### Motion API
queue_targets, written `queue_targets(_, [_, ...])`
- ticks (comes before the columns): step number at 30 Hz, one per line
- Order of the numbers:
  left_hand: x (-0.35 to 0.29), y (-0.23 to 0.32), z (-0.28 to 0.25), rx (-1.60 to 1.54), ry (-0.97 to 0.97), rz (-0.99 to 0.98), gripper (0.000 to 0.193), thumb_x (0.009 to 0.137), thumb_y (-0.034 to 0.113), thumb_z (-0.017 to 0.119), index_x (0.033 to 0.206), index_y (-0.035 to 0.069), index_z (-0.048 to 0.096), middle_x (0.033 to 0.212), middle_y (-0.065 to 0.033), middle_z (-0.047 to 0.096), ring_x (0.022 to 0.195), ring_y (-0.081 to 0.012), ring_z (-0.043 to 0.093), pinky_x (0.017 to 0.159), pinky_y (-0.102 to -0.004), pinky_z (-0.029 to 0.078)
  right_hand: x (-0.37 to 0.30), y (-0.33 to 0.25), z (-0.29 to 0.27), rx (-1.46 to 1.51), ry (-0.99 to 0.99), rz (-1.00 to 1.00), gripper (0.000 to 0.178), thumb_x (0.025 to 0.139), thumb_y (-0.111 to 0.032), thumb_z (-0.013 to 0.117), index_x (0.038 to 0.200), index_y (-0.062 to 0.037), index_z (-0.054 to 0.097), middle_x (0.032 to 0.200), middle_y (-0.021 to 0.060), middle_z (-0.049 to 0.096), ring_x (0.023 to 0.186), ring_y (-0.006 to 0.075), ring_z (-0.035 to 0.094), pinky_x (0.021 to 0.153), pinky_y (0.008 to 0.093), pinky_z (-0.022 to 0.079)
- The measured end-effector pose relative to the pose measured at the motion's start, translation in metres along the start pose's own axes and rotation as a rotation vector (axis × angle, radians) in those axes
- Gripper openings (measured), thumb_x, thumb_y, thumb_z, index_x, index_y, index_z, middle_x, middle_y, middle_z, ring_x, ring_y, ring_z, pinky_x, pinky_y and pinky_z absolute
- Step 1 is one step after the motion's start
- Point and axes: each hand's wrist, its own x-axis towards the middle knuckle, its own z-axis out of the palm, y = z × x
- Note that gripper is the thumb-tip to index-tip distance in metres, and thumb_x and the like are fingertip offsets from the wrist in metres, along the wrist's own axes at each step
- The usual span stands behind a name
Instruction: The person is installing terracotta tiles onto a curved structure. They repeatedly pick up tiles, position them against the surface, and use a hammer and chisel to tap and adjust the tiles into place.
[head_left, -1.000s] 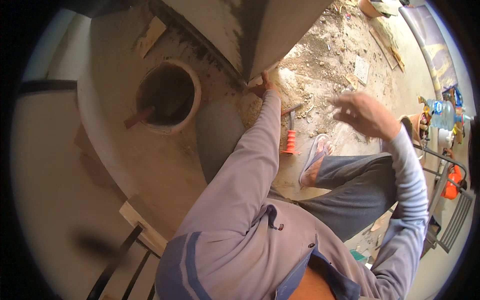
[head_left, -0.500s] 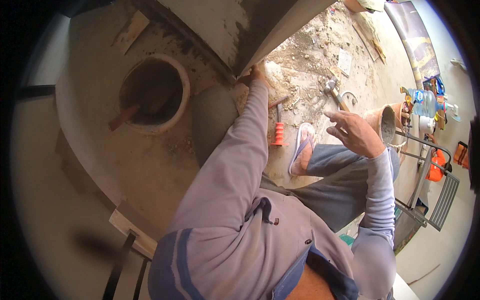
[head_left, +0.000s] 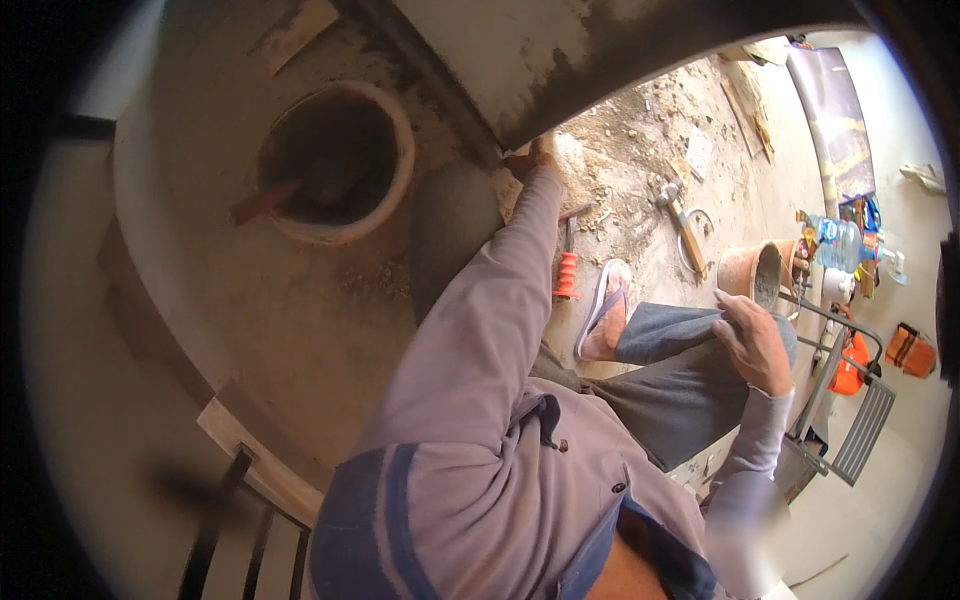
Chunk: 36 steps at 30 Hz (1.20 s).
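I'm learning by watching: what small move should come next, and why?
Perhaps bring the right hand beside the left hand: the right looks empty, near the grey trouser leg, while the left alone is at the corner of the pale block, its contact partly hidden.

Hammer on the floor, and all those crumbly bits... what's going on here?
A person has their left hand at the corner of a big grey structure; its exact grip is hard to see. Their right hand is empty, near their knee. The hammer lies on the floor by the rubble, and a red-handled tool lies near the person's foot. On the left stands a bucket with a reddish handle sticking out.
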Motion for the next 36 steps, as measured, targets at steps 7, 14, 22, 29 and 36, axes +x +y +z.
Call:
queue_targets(7, [0.056,-0.033,0.011,-0.010,-0.211,0.035,0.102,0.078,0.065,0.059,0.147,0.003,0.016,0.149,-0.0183,0.030,0.131,-0.0311,0.039,0.105,-0.0402,0.034,-0.038,0.036,-0.050,0.035,0.335,0.072,0.038,0.086,-0.017,0.063,0.120,-0.0010,0.060,0.112,0.0191,0.062,0.111,0.0311,0.056,0.105,0.0386,0.034])
queue_targets(14, [0.053,-0.039,-0.002,-0.092,-0.435,-0.014,0.086,0.089,0.069,0.039,0.152,0.019,0.009,0.154,-0.0095,0.023,0.138,-0.0235,0.030,0.111,-0.0370,0.026,0.008,0.127,-0.012,0.888,0.492,-0.233,0.060,0.097,-0.044,0.039,0.117,0.0088,0.058,0.116,0.0202,0.062,0.113,0.0280,0.055,0.102,0.0370,0.036])
queue_targets(22, [-0.020,0.017,-0.027,-0.141,-0.105,0.130,0.098,0.093,0.047,0.052,0.142,-0.006,-0.013,0.147,-0.0231,0.024,0.129,-0.0314,0.043,0.103,-0.0338,0.046,0.251,0.251,0.076,0.593,0.533,-0.020,0.031,0.092,-0.025,0.060,0.111,-0.0012,0.064,0.106,0.0101,0.066,0.098,0.0164,0.062,0.085,0.0305,0.047])
queue_targets(29, [-0.028,0.017,-0.046,-0.083,-0.168,0.180,0.095,0.092,0.051,0.046,0.144,-0.007,-0.007,0.154,-0.0219,0.007,0.140,-0.0323,0.025,0.117,-0.0381,0.026,0.352,0.239,0.097,1.126,0.070,-0.148,0.027,0.092,-0.024,0.057,0.104,-0.0024,0.067,0.098,0.0084,0.068,0.091,0.0148,0.062,0.080,0.0300,0.049])
queue_targets(36, [-0.050,0.025,-0.033,-0.041,-0.237,0.250,0.080,0.094,0.049,0.045,0.146,-0.002,0.011,0.153,-0.0223,0.015,0.141,-0.0322,0.024,0.118,-0.0424,0.020,0.311,0.221,0.172,1.214,-0.705,-0.115,0.028,0.091,-0.026,0.057,0.104,-0.0025,0.067,0.095,0.0118,0.066,0.086,0.0202,0.061,0.081,0.0351,0.050])
